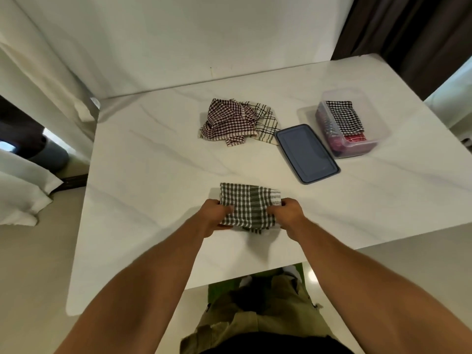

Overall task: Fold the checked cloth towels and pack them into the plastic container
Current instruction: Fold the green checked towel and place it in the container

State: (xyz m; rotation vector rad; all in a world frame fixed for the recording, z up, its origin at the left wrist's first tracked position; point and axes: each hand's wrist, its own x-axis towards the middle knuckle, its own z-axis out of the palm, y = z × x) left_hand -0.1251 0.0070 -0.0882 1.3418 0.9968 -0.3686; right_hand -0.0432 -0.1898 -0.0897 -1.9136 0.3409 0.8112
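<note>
The left hand [216,216] pinches the green towel [246,200] at its 9 o'clock edge, the right hand [289,213] at 3 o'clock. It looks soft, light and floppy, so the edges seem best to hold.

We see our left hand [214,214] and right hand [288,213] gripping a green checked towel [249,206] on the white table [158,159].

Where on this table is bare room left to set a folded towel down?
Bare: the table's left half, left of the pile and the green towel; the strip between pile and towel; the near right, this side of the lid. Crowded: far right, where pile, lid and container sit close together.
</note>
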